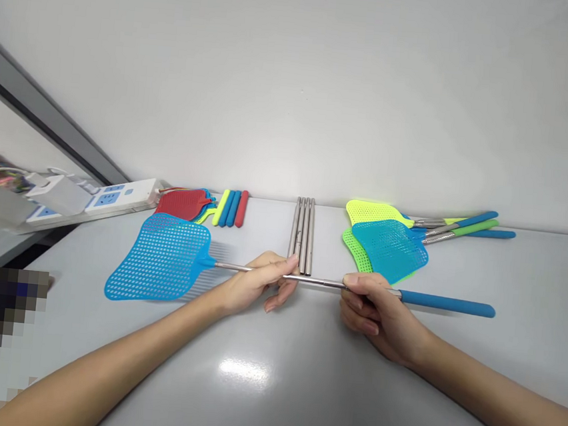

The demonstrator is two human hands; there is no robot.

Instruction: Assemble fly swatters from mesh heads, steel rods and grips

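A blue fly swatter [159, 259] is held level above the table, its mesh head to the left and its blue grip to the right. My left hand [262, 281] is closed around the middle of the metal rod, thumb along the top. Nearer the grip, my right hand [380, 309] pinches the same rod between thumb and curled fingers. Behind my left hand, several metal rods [310, 239] lie side by side, pointing toward the wall. Finished-looking swatters [391, 250] with yellow, blue and green heads are piled beyond my right hand.
Loose swatter heads [183, 202], red on top, lie at the back left beside several coloured grips [233, 208]. A white power strip [125, 196] with plugged-in adapters runs along the left edge. The wall [305, 94] bounds the table [292, 388] behind. A pixelated patch covers the lower left.
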